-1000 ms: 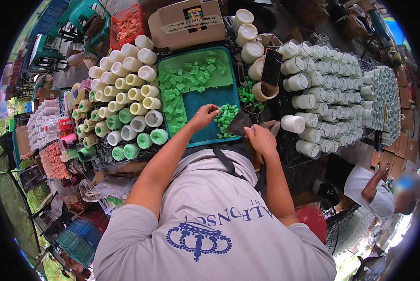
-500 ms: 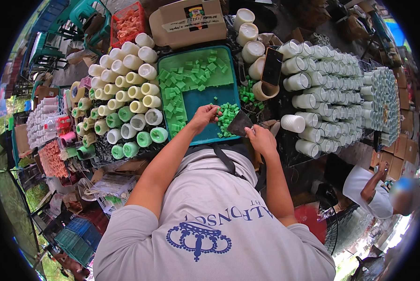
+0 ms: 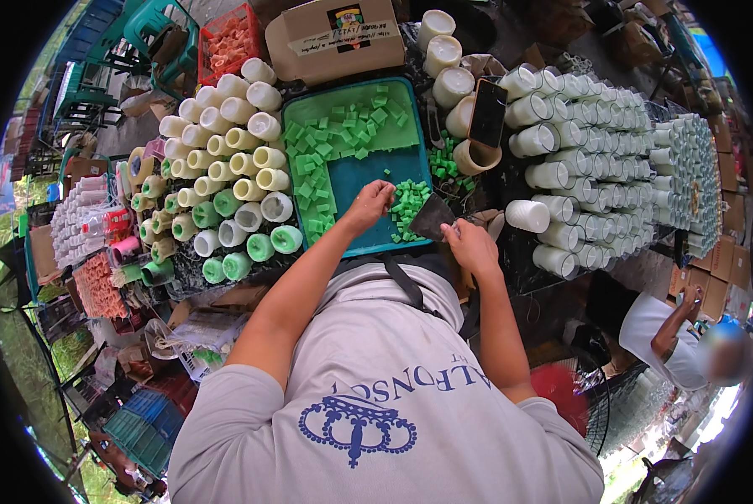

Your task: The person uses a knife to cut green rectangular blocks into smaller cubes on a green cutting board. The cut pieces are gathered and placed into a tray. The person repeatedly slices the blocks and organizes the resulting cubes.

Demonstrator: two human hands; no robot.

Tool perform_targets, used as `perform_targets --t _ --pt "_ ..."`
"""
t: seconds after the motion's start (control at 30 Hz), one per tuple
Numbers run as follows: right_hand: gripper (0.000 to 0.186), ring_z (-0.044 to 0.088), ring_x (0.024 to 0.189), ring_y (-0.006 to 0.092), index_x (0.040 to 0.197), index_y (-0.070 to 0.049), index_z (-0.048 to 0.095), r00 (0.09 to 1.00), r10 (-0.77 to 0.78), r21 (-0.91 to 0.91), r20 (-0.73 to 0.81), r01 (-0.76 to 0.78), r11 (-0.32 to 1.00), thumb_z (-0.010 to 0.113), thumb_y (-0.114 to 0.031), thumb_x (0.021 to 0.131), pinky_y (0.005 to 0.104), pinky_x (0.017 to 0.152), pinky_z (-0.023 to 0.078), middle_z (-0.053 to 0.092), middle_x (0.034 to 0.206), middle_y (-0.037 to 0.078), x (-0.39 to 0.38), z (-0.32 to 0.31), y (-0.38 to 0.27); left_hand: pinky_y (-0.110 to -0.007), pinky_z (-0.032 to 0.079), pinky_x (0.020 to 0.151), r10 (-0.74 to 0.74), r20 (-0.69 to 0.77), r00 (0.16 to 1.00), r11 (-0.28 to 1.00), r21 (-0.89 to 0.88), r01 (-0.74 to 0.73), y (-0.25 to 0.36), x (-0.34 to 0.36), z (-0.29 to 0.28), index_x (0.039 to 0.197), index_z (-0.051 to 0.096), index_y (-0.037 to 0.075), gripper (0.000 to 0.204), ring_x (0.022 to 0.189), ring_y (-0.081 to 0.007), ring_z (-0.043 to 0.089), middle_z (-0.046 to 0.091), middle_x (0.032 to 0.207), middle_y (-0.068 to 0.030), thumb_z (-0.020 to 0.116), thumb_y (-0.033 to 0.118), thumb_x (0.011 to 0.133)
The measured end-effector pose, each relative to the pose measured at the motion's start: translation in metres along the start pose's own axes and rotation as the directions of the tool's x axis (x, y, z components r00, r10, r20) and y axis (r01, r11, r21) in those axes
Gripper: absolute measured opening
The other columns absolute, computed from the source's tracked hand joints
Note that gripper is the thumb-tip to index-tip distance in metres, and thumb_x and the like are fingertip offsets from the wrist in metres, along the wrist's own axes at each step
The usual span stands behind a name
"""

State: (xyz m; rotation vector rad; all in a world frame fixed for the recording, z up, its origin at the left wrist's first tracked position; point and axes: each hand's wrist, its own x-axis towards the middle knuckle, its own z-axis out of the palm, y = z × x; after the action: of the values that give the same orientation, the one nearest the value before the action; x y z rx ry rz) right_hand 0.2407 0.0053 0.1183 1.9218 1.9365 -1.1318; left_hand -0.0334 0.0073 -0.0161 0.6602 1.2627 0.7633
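Note:
My left hand (image 3: pixel 368 206) rests with bent fingers on a teal tray (image 3: pixel 355 172), touching a small heap of cut green cubes (image 3: pixel 408 210) at its near right corner. A dark flat scraper blade (image 3: pixel 433 220) is gripped in my right hand (image 3: pixel 470 245), its edge against the right side of that heap. More green cubes (image 3: pixel 326 139) lie spread over the far and left parts of the tray. My grey shirt fills the lower middle of the view.
Left of the tray are stacked white, cream and green cups (image 3: pixel 229 189); to its right are rows of white cups (image 3: pixel 595 143). A cardboard box (image 3: pixel 334 38) and a red crate (image 3: pixel 229 38) stand behind. A dark phone (image 3: pixel 487 113) leans on cups. Another person (image 3: pixel 670 336) works at lower right.
Both hands stay at the cube heap with only slight shifts. Nothing was picked up or let go.

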Motion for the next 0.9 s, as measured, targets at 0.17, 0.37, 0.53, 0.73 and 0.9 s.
perform_targets --t 0.17,0.37,0.53,0.73,0.9 --pt "0.047 0.073 0.101 0.0425 0.103 -0.009 0.075 1.000 0.003 -0.009 -0.005 -0.003 1.000 0.056 -0.053 0.105 0.0538 0.088 0.055 0.079 0.100 0.018 0.003 0.003 0.005 -0.031 0.046 0.066 0.002 -0.041 0.999 0.993 -0.117 -0.006 0.017 -0.007 -0.010 0.101 0.053 0.014 0.032 0.065 -0.0083 0.044 0.046 0.080 0.0049 0.048 0.042 0.116" --pt "0.048 0.073 0.103 0.0427 0.105 -0.008 0.074 1.000 -0.014 0.017 0.011 0.014 1.000 0.056 -0.053 0.105 0.0542 0.089 0.055 0.078 0.103 0.019 0.005 -0.001 -0.004 -0.034 0.043 0.063 -0.107 0.008 0.994 0.981 -0.161 0.107 0.028 -0.010 -0.015 0.092 0.048 0.017 0.038 0.061 -0.0095 0.041 0.040 0.075 0.0057 0.045 0.048 0.114" --pt "0.049 0.072 0.104 0.0434 0.107 -0.008 0.074 1.000 -0.011 0.003 0.014 0.011 1.000 0.056 -0.053 0.105 0.0546 0.090 0.055 0.078 0.104 0.020 0.008 -0.001 -0.004 -0.033 0.044 0.063 -0.071 0.043 0.997 0.977 -0.200 0.078 0.028 -0.009 -0.008 0.092 0.051 0.017 0.033 0.060 -0.0093 0.042 0.041 0.076 0.0052 0.053 0.043 0.112" --pt "0.049 0.073 0.104 0.0432 0.109 -0.008 0.074 0.999 0.022 -0.007 0.038 -0.021 1.000 0.056 -0.053 0.105 0.0546 0.090 0.055 0.078 0.105 0.020 0.009 -0.006 -0.003 -0.042 0.053 0.075 0.349 -0.140 0.927 0.832 0.502 -0.237 0.012 -0.020 -0.003 0.116 0.065 0.005 0.026 0.080 -0.0255 0.067 0.065 0.088 -0.0083 0.071 0.028 0.103" --pt "0.048 0.073 0.102 0.0415 0.105 -0.008 0.074 0.998 0.059 0.013 0.018 -0.059 0.998 0.057 -0.054 0.105 0.0533 0.088 0.056 0.079 0.102 0.018 0.006 -0.012 0.006 -0.045 0.053 0.079 0.352 -0.121 0.928 0.564 0.819 -0.107 0.005 -0.081 -0.040 0.110 0.065 0.006 0.027 0.090 -0.0307 0.069 0.069 0.097 -0.0097 0.080 0.021 0.093"
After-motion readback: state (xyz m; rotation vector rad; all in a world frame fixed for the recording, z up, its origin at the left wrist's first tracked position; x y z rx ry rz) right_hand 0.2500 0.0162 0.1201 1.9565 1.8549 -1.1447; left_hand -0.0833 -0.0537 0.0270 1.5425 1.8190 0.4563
